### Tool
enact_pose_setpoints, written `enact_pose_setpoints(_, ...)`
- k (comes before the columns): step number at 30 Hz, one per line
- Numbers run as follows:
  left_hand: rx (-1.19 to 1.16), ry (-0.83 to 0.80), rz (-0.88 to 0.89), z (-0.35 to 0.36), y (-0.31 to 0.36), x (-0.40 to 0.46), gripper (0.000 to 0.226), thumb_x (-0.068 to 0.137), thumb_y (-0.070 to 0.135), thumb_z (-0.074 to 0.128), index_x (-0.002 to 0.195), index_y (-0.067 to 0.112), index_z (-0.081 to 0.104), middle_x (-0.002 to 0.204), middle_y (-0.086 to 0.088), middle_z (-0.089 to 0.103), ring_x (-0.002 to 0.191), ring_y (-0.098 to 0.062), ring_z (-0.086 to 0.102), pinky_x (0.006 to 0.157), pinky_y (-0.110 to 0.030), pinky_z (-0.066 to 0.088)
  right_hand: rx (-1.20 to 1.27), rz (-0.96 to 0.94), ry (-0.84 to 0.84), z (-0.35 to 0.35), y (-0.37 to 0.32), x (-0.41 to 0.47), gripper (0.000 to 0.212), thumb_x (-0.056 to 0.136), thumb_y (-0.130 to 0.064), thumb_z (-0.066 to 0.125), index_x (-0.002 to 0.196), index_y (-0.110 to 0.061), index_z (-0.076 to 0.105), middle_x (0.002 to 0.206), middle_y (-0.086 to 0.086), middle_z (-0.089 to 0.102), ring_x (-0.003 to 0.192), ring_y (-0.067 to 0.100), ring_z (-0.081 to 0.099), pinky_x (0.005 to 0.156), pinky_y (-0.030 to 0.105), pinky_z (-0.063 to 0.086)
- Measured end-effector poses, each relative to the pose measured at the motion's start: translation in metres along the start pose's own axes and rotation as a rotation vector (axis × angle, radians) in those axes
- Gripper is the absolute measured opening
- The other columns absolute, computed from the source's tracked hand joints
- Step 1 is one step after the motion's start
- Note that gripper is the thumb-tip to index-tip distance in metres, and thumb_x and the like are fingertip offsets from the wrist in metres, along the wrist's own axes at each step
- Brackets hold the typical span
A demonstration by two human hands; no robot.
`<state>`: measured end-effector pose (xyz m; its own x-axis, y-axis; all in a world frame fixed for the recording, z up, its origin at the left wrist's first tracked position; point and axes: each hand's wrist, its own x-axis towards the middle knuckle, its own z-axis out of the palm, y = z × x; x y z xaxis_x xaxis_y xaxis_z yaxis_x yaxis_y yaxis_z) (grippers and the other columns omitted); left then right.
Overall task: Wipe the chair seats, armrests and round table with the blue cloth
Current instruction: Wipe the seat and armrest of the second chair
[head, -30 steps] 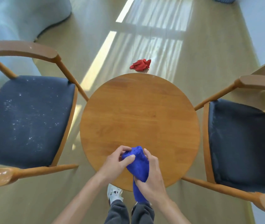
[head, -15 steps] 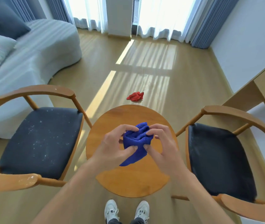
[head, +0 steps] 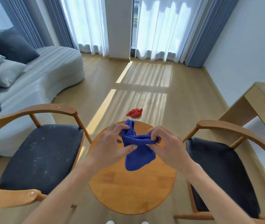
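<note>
Round wooden table [head: 133, 191] on a light wood floor [head: 96, 97], bare top, sun stripes across the floor behind it. Sheer curtains [head: 157, 29] and blue drapes along the far wall, grey sofa [head: 47, 70] with pillows at left, pale desk [head: 258, 101] at right edge.

Two wooden chairs flank the table: left chair [head: 39, 152] with dark seat covered in white specks and specks on its armrests, right chair [head: 222, 172] with dark seat, looks cleaner. Red cloth [head: 134, 112] lies crumpled on the floor just past the table's far edge.

Blue cloth [head: 136, 147] is held up in the air above the table's far half, not touching it, lower part hanging down. Left hand [head: 110, 146] pinches the cloth's upper left bunch between thumb and fingers; right hand [head: 165, 146] grips a fold at the cloth's right side, fingers curled round it.

Hands and cloth hide the table's far middle. Both chairs cut off by frame edges; white shoe tips barely show at bottom.
</note>
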<state>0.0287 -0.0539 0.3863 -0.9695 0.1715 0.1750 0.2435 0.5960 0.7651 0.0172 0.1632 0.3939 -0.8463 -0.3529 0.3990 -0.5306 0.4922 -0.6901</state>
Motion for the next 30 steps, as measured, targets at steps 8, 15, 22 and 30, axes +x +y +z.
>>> enact_pose_setpoints(8, 0.337, -0.167, 0.233, -0.013, -0.007, 0.015, 0.023, 0.079, 0.038, 0.069, 0.091, 0.022, 0.057, 0.105, 0.013, 0.061, 0.122, -0.007, 0.044, 0.112, -0.028, 0.018, 0.017, 0.004, -0.01, -0.004, -0.004, 0.013, 0.037, 0.074, 0.01, 0.065, 0.081, -0.023, 0.048, 0.09, -0.004, 0.063, 0.078, 0.009, 0.053, 0.07, 0.015, 0.042)
enact_pose_setpoints(15, 0.384, -0.214, 0.075, -0.023, -0.003, 0.033, 0.019, 0.087, 0.039, 0.06, 0.088, 0.024, 0.049, 0.08, 0.012, 0.056, 0.075, -0.014, 0.054, 0.069, -0.036, 0.049, -0.133, 0.153, 0.05, 0.002, 0.004, 0.018, 0.03, 0.08, -0.003, 0.068, 0.105, -0.017, 0.063, 0.083, -0.02, 0.059, 0.079, -0.012, 0.053, 0.07, 0.0, 0.035)
enact_pose_setpoints(22, 0.323, -0.236, 0.031, -0.027, -0.016, 0.032, 0.02, 0.09, 0.04, 0.059, 0.092, 0.021, 0.054, 0.086, 0.008, 0.058, 0.078, -0.013, 0.056, 0.072, -0.037, 0.053, -0.099, 0.177, 0.063, 0.006, 0.007, 0.023, 0.027, 0.076, -0.001, 0.071, 0.083, -0.026, 0.062, 0.082, -0.009, 0.062, 0.074, 0.005, 0.058, 0.064, 0.009, 0.043)
enact_pose_setpoints(30, 0.478, -0.086, -0.016, -0.012, -0.006, 0.032, 0.021, 0.094, 0.034, 0.048, 0.091, 0.016, 0.06, 0.076, 0.008, 0.055, 0.072, -0.017, 0.056, 0.06, -0.029, 0.043, -0.155, 0.231, 0.049, 0.022, -0.007, 0.018, 0.018, 0.082, -0.013, 0.066, 0.083, -0.026, 0.054, 0.074, -0.015, 0.057, 0.071, 0.004, 0.055, 0.062, 0.011, 0.04)
